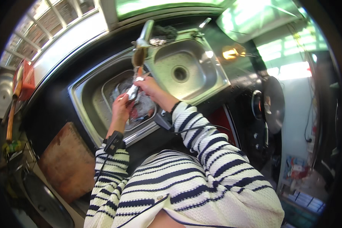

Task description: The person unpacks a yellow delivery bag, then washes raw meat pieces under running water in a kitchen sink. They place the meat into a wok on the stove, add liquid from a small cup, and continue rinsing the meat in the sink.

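Over the left sink basin (95, 94), my left hand (122, 107) grips one end of a silvery fish (132, 91), though blur leaves its details unclear. My right hand (148, 85) holds the other end of it, at the upper right. The faucet (145, 32) reaches above both hands, and water seems to fall on the fish. Below my hands, a wire-rimmed basket (154, 114) in the basin holds pale and reddish pieces, too blurred to name.
The right sink basin (165, 82) has a round drain. A wooden cutting board (68, 162) lies at left, near a black lid (47, 199). A red plastic basket (27, 81) stands at the far left. A dark wok (274, 105) is at right.
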`<action>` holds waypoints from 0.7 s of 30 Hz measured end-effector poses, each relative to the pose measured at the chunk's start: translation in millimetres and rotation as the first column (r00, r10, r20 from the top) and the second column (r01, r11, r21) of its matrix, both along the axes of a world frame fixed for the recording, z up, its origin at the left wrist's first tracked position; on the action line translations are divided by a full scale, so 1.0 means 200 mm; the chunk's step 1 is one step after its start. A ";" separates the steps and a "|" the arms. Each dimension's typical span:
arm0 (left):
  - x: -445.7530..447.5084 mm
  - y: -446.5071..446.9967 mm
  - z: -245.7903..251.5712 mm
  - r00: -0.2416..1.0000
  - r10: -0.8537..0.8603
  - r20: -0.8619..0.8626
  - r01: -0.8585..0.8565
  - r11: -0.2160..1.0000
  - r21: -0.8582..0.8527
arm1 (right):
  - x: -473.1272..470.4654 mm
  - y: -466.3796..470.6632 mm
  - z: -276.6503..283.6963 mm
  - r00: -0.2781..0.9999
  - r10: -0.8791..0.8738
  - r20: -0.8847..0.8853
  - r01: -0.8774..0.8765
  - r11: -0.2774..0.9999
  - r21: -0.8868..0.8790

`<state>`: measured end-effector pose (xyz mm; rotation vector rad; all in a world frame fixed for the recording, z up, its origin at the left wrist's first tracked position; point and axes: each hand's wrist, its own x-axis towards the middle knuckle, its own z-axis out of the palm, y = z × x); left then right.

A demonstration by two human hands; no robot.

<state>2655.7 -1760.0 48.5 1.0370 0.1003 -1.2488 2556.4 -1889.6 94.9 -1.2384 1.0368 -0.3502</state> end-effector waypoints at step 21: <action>-0.16 -0.11 -0.19 0.926 -0.262 -0.272 0.267 0.963 -0.021 | -2.13 -0.03 1.17 0.348 -0.933 0.092 0.289 0.013 -0.957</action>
